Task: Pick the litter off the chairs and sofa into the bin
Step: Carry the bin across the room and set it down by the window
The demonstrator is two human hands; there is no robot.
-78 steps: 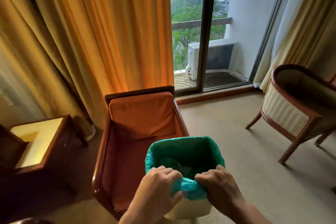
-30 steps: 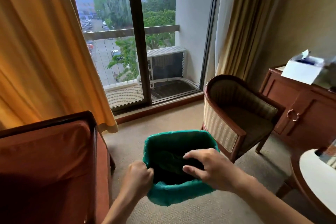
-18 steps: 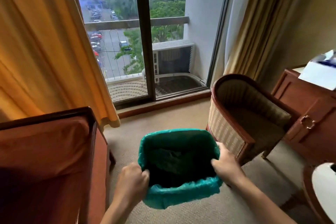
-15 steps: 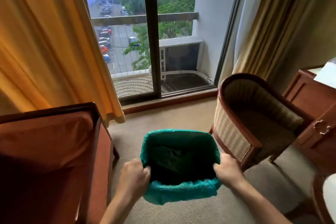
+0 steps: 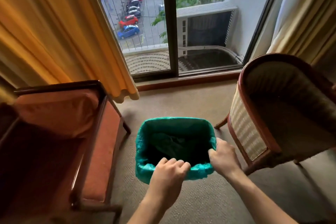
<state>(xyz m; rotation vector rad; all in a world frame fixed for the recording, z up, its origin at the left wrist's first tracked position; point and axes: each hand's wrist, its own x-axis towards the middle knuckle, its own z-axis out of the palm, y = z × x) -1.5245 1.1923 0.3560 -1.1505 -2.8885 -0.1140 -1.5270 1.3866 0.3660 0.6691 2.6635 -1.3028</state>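
The bin [image 5: 145, 142], lined with a green bag, is low over the carpet between two chairs. My left hand [image 5: 168, 174] grips its near rim and my right hand [image 5: 222, 158] grips its right near corner. Dark crumpled litter lies deep inside the bin. The orange upholstered chair [image 5: 60, 132] stands to the left with a bare seat. The rounded wicker-sided armchair [image 5: 283, 114] stands to the right, and its dark seat shows no litter.
A glass balcony door [image 5: 171, 23] with a dark frame faces me, with an air-conditioner unit [image 5: 207, 27] outside. Orange curtains [image 5: 54, 23] hang at the left and pale curtains [image 5: 305, 11] at the right. Beige carpet [image 5: 181, 100] runs between the chairs.
The view has tilted down and the bin sits lower between the chairs. My left hand has shifted from the bin's left rim to its near rim. My right hand keeps its hold.
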